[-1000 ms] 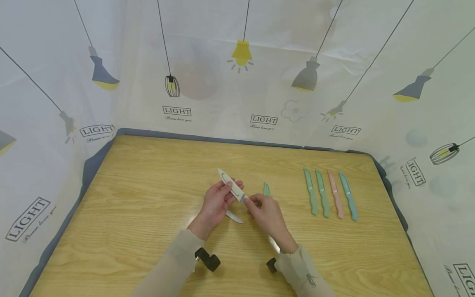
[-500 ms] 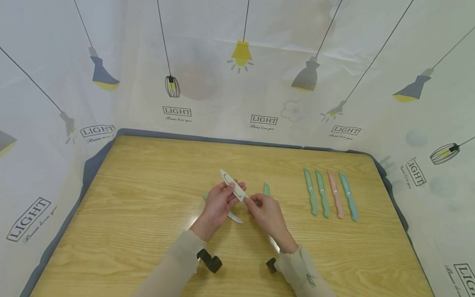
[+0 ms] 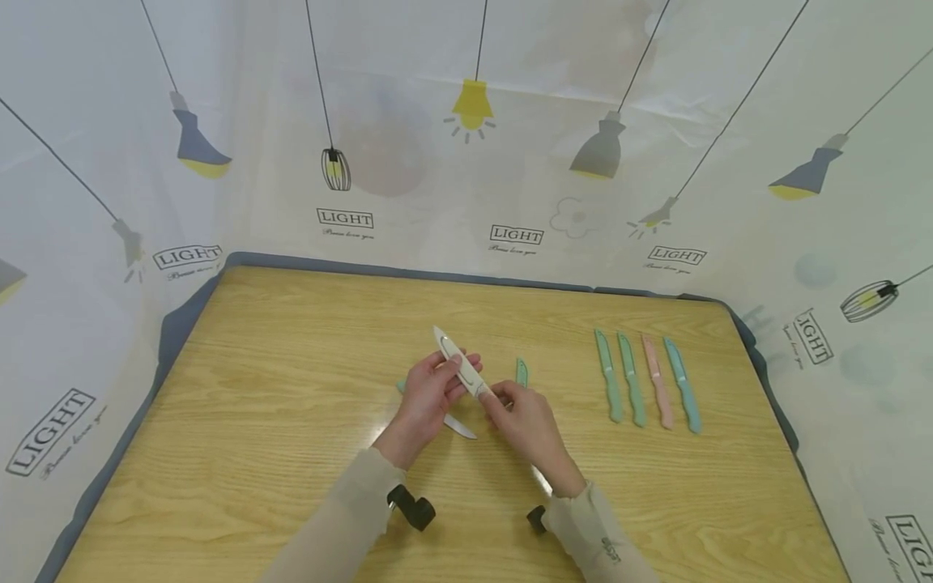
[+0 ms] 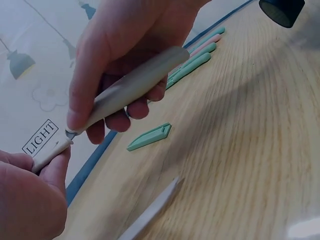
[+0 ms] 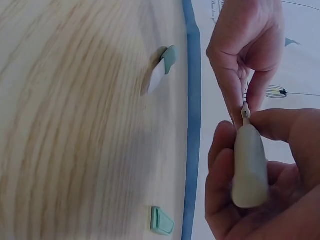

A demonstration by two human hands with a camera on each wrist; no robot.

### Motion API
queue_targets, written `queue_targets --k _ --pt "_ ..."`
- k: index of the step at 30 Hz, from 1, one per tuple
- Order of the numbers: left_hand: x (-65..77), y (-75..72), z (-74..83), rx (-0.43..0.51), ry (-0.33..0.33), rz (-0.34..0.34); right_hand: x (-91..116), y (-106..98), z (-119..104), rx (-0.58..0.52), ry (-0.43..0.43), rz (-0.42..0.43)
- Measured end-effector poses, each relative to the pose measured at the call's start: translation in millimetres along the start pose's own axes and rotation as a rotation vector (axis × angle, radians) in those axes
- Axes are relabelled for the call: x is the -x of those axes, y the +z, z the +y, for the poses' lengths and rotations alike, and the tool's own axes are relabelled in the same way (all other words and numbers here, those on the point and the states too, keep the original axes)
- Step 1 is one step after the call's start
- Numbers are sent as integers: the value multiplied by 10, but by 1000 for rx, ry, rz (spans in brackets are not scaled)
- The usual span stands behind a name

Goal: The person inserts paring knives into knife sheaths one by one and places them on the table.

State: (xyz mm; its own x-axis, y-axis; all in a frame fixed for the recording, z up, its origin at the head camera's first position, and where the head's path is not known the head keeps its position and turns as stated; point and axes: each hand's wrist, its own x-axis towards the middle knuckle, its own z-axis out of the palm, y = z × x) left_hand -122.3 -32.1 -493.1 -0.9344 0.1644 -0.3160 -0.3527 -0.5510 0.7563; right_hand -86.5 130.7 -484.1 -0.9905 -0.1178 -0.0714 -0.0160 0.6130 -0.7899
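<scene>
A cream knife is held between both hands over the middle of the table, its cream sheath [image 3: 466, 370] over the blade. My left hand [image 3: 424, 393] pinches the sheath between thumb and fingers. Wrapped around the cream handle [image 4: 135, 85] is my right hand [image 3: 528, 417], its thumb near the handle's front end. A small metallic bit shows where sheath and handle meet in the left wrist view. Below my left hand lies an unsheathed knife with a pale blade [image 3: 461, 427] and green handle [image 5: 171, 57], partly hidden. A separate green sheath [image 3: 521, 371] lies beyond my right hand.
At the right, several knives in sheaths lie side by side: two green ones [image 3: 608, 376], a pink one [image 3: 658, 380] and a blue one [image 3: 682, 385]. The wooden table [image 3: 255, 389] meets a lamp-patterned cloth [image 3: 408, 178] at its back and sides.
The sheath and handle have come closer together, so less of the bare part between them shows. My left hand has shifted slightly right; my right hand has barely moved.
</scene>
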Motion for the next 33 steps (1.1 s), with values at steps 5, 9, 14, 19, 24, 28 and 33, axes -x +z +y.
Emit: queue_targets --k 5,9,14,19,24,28,33 --pt "-10 26 15 -23 -5 28 18 -20 31 128 -36 34" --pt "-16 42 8 -52 -4 31 36 -32 22 256 -64 54" --pt "-17 59 -16 -81 -1 12 73 -46 3 364 -88 68" --pt "-13 56 -2 -118 -35 -10 84 -64 55 376 -90 76" --pt "-20 10 35 -124 -39 -19 78 -152 173 378 -17 88" --pt "-11 -56 83 -132 -17 -32 73 -303 285 411 19 110" --pt "20 -139 154 -150 -9 -19 38 -511 444 415 37 116"
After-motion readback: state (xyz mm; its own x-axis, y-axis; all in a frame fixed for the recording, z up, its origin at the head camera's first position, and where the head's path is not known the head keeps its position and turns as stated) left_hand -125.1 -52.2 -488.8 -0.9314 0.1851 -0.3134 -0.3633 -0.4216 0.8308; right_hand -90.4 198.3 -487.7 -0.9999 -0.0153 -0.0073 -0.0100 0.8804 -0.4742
